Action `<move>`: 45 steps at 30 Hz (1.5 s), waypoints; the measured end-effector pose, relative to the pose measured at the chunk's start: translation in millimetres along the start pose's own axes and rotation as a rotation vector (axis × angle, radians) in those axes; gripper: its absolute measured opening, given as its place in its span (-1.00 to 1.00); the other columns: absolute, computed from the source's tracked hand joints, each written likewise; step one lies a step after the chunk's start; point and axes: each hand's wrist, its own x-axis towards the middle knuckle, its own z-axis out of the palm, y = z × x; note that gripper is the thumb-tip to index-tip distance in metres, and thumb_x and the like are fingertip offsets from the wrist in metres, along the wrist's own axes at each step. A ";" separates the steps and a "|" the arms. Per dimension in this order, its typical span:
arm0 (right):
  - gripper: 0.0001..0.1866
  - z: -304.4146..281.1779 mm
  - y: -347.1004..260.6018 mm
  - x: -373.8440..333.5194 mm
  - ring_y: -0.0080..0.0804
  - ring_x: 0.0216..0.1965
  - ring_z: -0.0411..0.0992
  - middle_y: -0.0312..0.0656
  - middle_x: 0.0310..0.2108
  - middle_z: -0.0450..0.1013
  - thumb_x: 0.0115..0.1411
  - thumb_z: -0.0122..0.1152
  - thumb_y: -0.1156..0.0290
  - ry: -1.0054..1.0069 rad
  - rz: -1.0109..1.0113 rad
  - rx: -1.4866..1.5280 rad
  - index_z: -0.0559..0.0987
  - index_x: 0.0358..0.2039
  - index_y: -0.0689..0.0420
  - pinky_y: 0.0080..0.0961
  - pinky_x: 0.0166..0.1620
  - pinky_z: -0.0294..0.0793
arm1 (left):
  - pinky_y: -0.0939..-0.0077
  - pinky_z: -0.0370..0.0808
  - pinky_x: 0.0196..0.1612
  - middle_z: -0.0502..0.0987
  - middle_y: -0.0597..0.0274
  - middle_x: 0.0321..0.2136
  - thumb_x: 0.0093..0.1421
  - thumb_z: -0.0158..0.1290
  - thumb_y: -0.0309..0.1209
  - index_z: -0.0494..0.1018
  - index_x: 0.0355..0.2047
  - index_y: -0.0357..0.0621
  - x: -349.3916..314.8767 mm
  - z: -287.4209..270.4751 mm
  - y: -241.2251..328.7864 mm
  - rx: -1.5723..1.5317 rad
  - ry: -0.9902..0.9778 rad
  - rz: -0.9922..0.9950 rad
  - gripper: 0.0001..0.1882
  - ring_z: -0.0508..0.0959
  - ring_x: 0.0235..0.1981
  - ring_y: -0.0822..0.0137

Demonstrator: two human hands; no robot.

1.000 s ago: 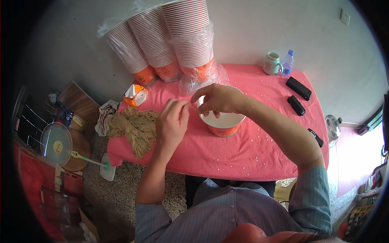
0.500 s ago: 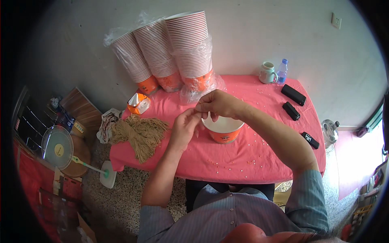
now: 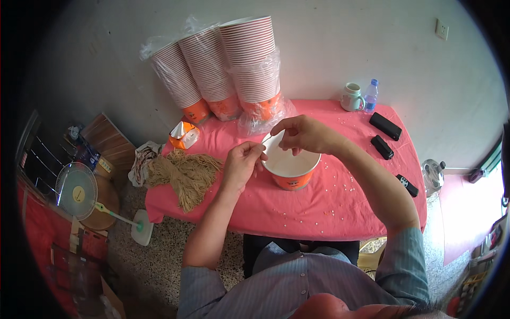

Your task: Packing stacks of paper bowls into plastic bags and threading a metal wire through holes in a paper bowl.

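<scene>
My left hand [image 3: 241, 164] is closed in a pinch at the left rim of a white-lined paper tub [image 3: 295, 183] with an orange outside. A thin strand [image 3: 267, 140] runs up from its fingertips. My right hand [image 3: 303, 135] is over the tub's far side, with its thumb and forefinger bent at the strand's upper end. What the strand is made of is too small to tell. Left of my left hand lies a bundle of tan, stringy strands [image 3: 186, 178] on the pink tablecloth [image 3: 265, 212]. Small pale bits [image 3: 329, 215] are scattered around the tub.
Tall stacks of paper tubs [image 3: 247, 58] in clear plastic stand at the back, near a torn orange packet [image 3: 184, 135]. At right are a mug [image 3: 351, 98], a water bottle [image 3: 371, 95] and several black objects [image 3: 385, 126]. A fan [image 3: 77, 191] stands left of the table.
My hands have moved apart: the right has shifted slightly right over the tub. A thin strand now shows between the fingertips that were together before.
</scene>
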 end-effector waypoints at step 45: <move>-0.85 18.6 34.0 3.4 -0.50 -0.32 0.64 -0.25 -0.35 0.70 0.30 0.40 0.36 0.509 0.001 -0.167 0.77 -0.26 0.17 -0.42 -0.14 0.63 | 0.63 0.40 -0.55 0.64 0.33 -0.44 0.43 0.24 -0.33 0.61 -0.15 -0.22 1.5 -16.9 2.5 0.095 -0.160 -0.081 -0.81 0.51 -0.59 0.58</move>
